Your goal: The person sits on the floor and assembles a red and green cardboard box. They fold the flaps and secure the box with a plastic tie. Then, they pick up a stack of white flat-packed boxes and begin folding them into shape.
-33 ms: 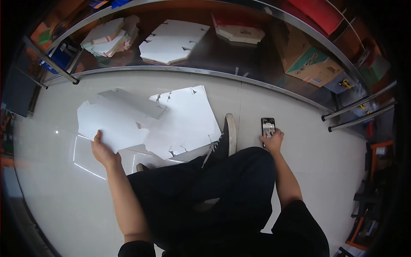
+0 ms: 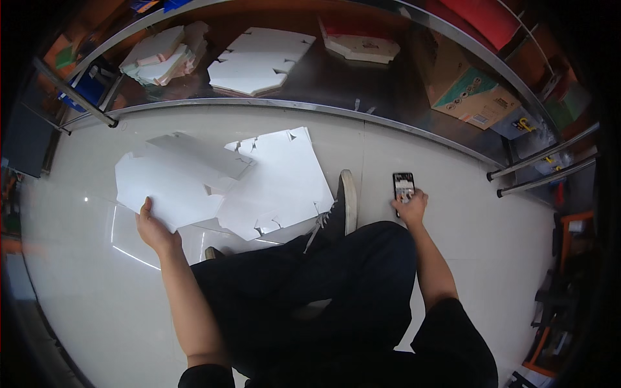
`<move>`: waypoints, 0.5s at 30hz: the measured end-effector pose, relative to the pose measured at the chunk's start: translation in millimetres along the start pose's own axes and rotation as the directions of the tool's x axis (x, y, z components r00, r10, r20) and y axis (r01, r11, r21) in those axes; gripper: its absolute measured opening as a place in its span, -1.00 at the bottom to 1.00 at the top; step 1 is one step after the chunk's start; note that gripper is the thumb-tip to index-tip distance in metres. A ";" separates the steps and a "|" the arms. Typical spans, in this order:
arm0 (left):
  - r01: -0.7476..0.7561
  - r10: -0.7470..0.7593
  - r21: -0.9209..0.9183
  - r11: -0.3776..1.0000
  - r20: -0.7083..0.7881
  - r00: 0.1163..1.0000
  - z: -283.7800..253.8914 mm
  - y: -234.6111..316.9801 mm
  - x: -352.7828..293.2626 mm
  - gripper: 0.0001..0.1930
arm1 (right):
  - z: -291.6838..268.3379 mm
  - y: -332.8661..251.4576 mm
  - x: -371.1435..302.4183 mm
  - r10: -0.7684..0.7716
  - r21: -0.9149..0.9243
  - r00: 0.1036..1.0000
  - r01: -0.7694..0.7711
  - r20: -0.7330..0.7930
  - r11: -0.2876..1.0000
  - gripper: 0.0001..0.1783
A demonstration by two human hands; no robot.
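My left hand point(image 2: 157, 227) is closed on the near edge of a white die-cut cardboard sheet point(image 2: 162, 184), its thumb on top and its fingers underneath. The sheet is folded, its far panel point(image 2: 197, 152) standing up at a slant. It partly covers a stack of flat white cardboard blanks point(image 2: 278, 184) with notched edges on the floor. To the right of my shoe, my right hand point(image 2: 412, 208) grips the lower end of a black smartphone point(image 2: 403, 183). Its screen is lit and faces up; the fingers hide its lower part.
My legs point(image 2: 310, 284) are folded on the tiled floor, one shoe point(image 2: 339, 207) between the cardboard and the phone. Ahead, a low metal shelf point(image 2: 323, 116) carries a white cardboard stack point(image 2: 262, 61), smaller pieces point(image 2: 162, 55), a flat box point(image 2: 362, 48) and a brown carton point(image 2: 475, 97). Metal legs point(image 2: 550, 178) stand right.
The smartphone and my right hand have shifted slightly away from me. My left hand and the cardboard sheet look almost unchanged.
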State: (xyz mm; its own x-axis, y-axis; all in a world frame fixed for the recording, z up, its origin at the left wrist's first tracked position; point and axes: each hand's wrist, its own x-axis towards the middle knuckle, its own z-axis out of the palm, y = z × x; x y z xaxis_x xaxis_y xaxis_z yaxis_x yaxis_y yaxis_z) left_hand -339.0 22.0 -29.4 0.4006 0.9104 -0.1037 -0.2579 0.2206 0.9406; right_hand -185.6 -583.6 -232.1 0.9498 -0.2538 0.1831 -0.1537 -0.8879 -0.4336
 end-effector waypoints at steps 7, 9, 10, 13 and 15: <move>0.012 -0.010 0.116 0.993 -0.019 1.000 14.6 -0.5 -10.3 -0.62 | 18.2 -110.5 52.8 0.029 -0.132 0.967 0.005 0.255 0.991 -0.08; 0.002 -0.003 0.162 0.987 0.005 1.000 22.2 -5.4 -10.9 -0.61 | 32.1 -121.3 69.2 -0.002 -0.110 0.955 0.036 0.297 0.993 -0.07; -0.004 0.004 0.186 0.982 -0.002 1.000 24.5 -6.5 -10.4 -0.61 | 41.0 -127.8 74.6 -0.020 -0.095 0.946 0.054 0.324 0.994 -0.07; -0.026 0.030 0.233 0.972 -0.010 1.000 26.5 -10.9 -7.5 -0.60 | 53.4 -157.4 85.3 -0.054 -0.056 0.922 0.082 0.385 0.995 -0.07; -0.046 0.046 0.239 0.970 0.006 0.999 26.5 -13.0 -5.7 -0.59 | 62.6 -173.3 86.3 -0.049 -0.059 0.905 0.082 0.423 0.995 -0.03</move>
State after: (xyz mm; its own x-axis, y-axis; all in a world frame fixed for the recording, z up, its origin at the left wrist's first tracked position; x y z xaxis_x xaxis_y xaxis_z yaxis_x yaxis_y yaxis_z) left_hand -314.7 4.7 -32.5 0.3939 0.9173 -0.0582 -0.0589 0.0884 0.9943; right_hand -59.9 -427.6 -196.4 0.9822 -0.0232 -0.1866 -0.0911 -0.9269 -0.3640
